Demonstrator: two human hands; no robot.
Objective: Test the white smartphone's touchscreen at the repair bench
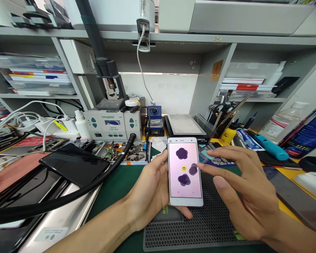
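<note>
A white smartphone (185,202) is held upright in my left hand (154,186), thumb along its left edge and fingers behind it. Its lit pink screen shows dark purple blobs and a small yellow icon in the middle. Beside the phone's right edge is my right hand (249,188), fingers spread and holding nothing. The index fingertip is at the right side of the screen; whether it touches the glass I cannot tell. Under both hands lies a black honeycomb-patterned mat (171,235) on a green work surface (113,196).
Behind the phone stand a grey rework station (113,123) and a flat heating plate (186,124). A thick black hose (113,165) arcs across the left, over a dark phone (75,163) and stacked devices. Tweezers in a holder (223,119) and a clear bottle (283,119) stand right.
</note>
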